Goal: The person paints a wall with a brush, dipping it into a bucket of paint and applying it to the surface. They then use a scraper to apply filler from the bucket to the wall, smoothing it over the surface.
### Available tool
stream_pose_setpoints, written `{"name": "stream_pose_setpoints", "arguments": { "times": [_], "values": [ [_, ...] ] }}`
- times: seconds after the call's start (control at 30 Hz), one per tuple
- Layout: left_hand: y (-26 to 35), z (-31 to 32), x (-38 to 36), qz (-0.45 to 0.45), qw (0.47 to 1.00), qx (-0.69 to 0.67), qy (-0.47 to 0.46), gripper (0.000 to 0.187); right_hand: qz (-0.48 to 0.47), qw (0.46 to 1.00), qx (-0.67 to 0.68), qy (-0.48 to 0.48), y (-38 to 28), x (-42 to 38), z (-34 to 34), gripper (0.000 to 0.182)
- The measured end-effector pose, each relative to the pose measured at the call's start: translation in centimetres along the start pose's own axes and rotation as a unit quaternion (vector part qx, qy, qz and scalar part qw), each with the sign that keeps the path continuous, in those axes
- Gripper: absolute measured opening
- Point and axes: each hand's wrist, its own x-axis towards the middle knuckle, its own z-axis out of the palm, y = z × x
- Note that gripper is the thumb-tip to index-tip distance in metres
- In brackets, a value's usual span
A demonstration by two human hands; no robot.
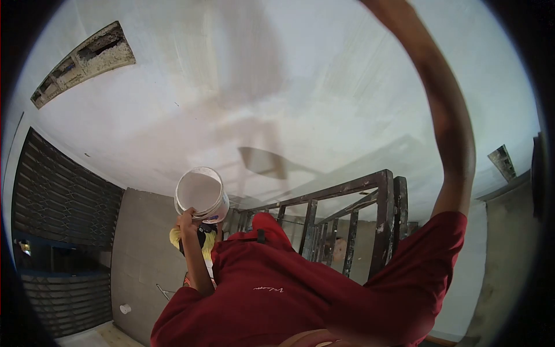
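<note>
My left hand [186,221] grips the near rim of a white bucket [216,208], its fingers closed on the edge. The bucket tilts so that its pale inside shows, and I cannot make out how much it holds. My right arm stretches up past the top edge of the view, and the hand at its end is out of sight. A pale wall [324,104] with smeared, patchy coating spreads in front of me.
A paint-spattered metal scaffold or ladder [383,225] stands against the wall at my right side. Below the bucket is a person in yellow [175,236]. Dark folding shutters [63,173] are at the left. Openings [87,61] break the wall. A small white container [125,309] lies lower left.
</note>
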Motion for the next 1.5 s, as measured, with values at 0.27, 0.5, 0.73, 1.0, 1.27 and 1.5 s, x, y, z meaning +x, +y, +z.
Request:
{"name": "stream_pose_setpoints", "arguments": {
  "times": [0.27, 0.5, 0.73, 1.0, 1.27, 1.5],
  "values": [
    [-2.0, -1.1, 3.9, 0.001, 0.999, -0.050, -0.004, 0.033, -0.101, 0.923, 0.262, -0.264, -17.1, -18.7, 5.2, 0.012],
    [-1.6, -1.4, 1.4, -0.005, 0.998, -0.046, -0.041, 0.037, 0.022, 0.865, 0.363, -0.346, -12.9, -20.4, 6.0, 0.009],
    [0.7, 1.0, -2.6, 0.008, 1.000, 0.011, 0.027, 0.037, 0.138, 0.953, 0.249, -0.109, 0.9, -8.9, -4.4, 0.011],
    [0.3, 0.7, -1.0, -0.008, 1.000, 0.001, -0.021, 0.033, -0.071, 0.996, 0.019, 0.044, 0.7, -8.6, -1.4, 0.015],
    [-0.8, 1.1, 0.5, 0.012, 0.999, 0.011, -0.039, 0.031, -0.096, 0.887, 0.313, -0.324, -17.6, -22.2, 5.4, 0.011],
    [-0.7, 0.3, -0.9, -0.031, 0.997, -0.046, -0.046, 0.019, 0.009, 0.851, 0.399, -0.340, -14.1, -23.3, 7.1, 0.014]
  ]
}}
